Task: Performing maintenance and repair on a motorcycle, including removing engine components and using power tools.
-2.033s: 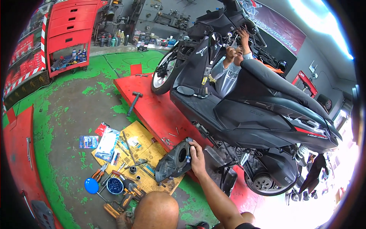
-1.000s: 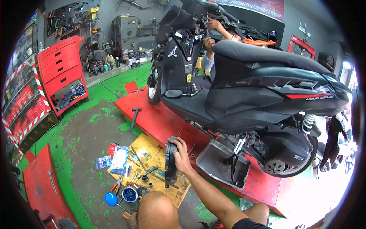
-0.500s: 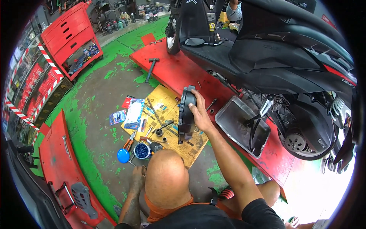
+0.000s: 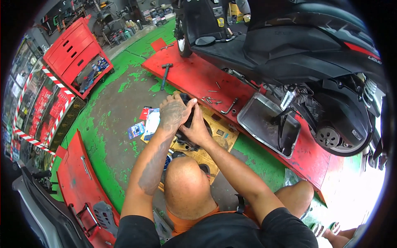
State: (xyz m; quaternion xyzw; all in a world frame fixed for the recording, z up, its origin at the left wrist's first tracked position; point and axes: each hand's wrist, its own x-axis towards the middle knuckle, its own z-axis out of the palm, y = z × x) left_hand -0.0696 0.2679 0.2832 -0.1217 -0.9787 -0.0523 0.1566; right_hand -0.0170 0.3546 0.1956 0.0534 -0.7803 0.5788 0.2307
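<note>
Both my hands are on a rounded black plastic cover [image 4: 188, 121], low over the yellow cardboard [image 4: 225, 138]. My left hand [image 4: 173, 112], its back up, curls over the cover's far left side. My right hand [image 4: 198, 129] wraps the near right side, and the thumbs almost meet at the top. Much of the cover is hidden beneath the hands. White and blue packets [image 4: 151, 123] lie left of my left wrist. My knee and left forearm mostly hide a blue-filled tub.
A black drain pan [image 4: 269, 126] rests on the red lift platform [image 4: 312, 175] beside a black scooter [image 4: 285, 58]. Loose bolts [image 4: 211, 100] and a bent wrench [image 4: 229, 106] lie on that platform; a T-shaped tool [image 4: 165, 76] lies across its edge. Another person's feet [image 4: 326, 229] show lower right.
My left hand has come up from beside the blue-filled tub onto the cover. The cover, earlier held up in my right hand alone, is now lower and further left. The view has shifted slightly.
</note>
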